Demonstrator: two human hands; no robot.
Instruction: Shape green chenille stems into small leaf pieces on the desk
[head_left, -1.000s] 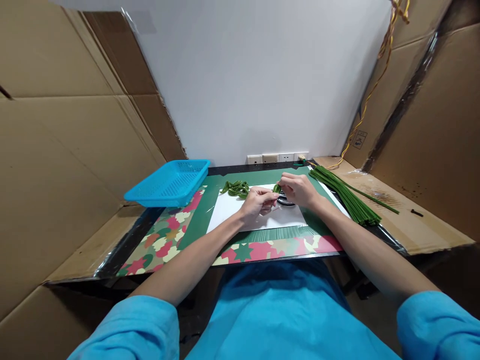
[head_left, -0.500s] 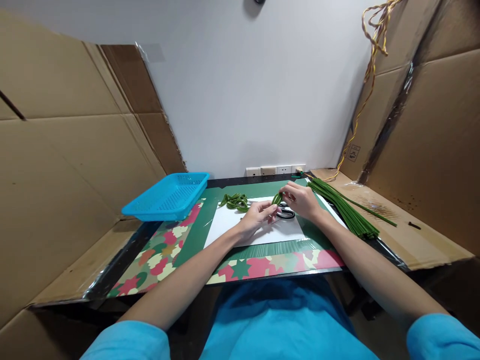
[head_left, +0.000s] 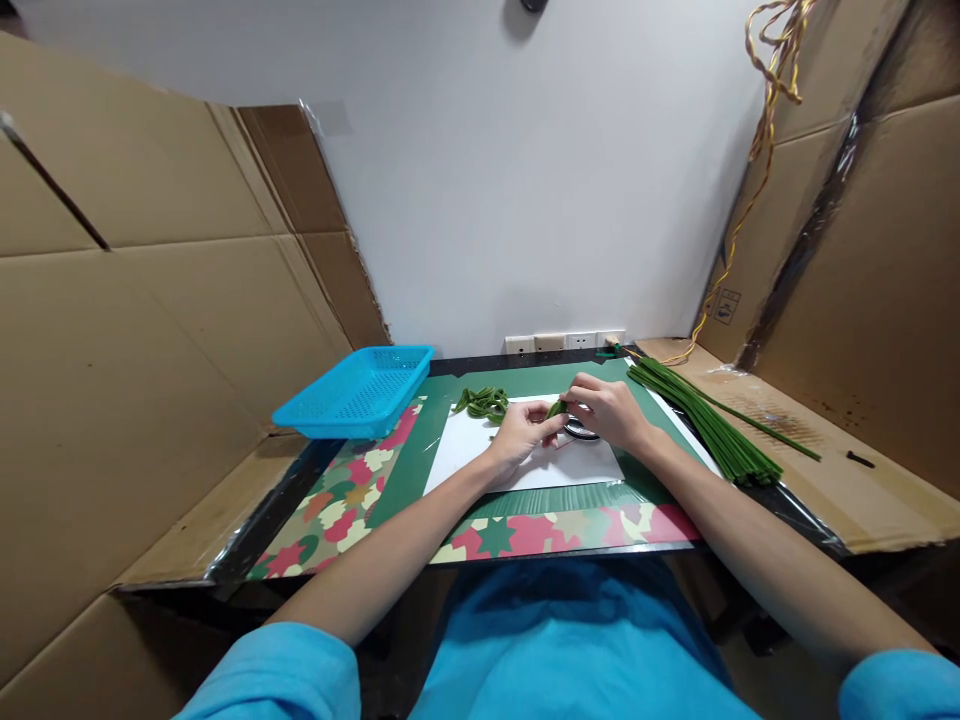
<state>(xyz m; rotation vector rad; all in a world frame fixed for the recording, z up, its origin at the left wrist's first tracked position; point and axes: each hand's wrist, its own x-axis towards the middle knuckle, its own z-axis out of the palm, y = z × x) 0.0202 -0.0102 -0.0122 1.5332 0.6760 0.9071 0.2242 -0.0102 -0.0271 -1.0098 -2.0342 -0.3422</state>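
Note:
Between my hands is a bent green pipe cleaner (head_left: 556, 408), held above a white sheet of paper (head_left: 469, 455). My left hand (head_left: 523, 432) pinches its lower left side. The fingers of my right hand (head_left: 604, 405) close on its upper right side and partly cover it. Behind them lie scissors, whose black handle loop (head_left: 581, 430) shows below my right hand while the rest is mostly hidden. To the left of my hands, a small pile of looped green pipe cleaners (head_left: 482, 402) rests at the paper's far edge.
A bundle of straight green pipe cleaners (head_left: 705, 420) lies to the right, one stem sticking out. At the left stands a blue perforated basket (head_left: 360, 392). Cardboard walls (head_left: 187, 300) flank the table. A yellow twisted cable (head_left: 739, 220) hangs at the right, near wall sockets (head_left: 550, 343).
My hands have drawn closer together around the pipe cleaner, and its open loop now looks narrower. The whole view has shifted slightly, so everything sits further right.

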